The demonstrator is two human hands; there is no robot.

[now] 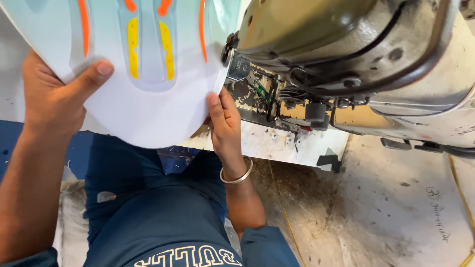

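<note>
At the far left I see my left hand clamped on the lower left edge of the white moulded panel, thumb pressed flat on its face and the other fingers hidden behind it, so the panel is pinched between them. The panel fills the upper left of my view, running off the top edge, with its rounded lower rim hanging free over my lap in dark blue clothing. On its face I count two yellow strips side by side and four orange marks around them, two long and two short ones at the top. Moving right, my right hand grips the panel's right rim, thumb on top and the fingers tucked behind, and a single silver bangle sits on that wrist. Just beside that rim, with almost no gap, stands the one sewing machine, its worn grey head crowding the upper right, its base plate below. Further right lies bare, stained flooring, crossed by one yellow cord near the right edge
</note>
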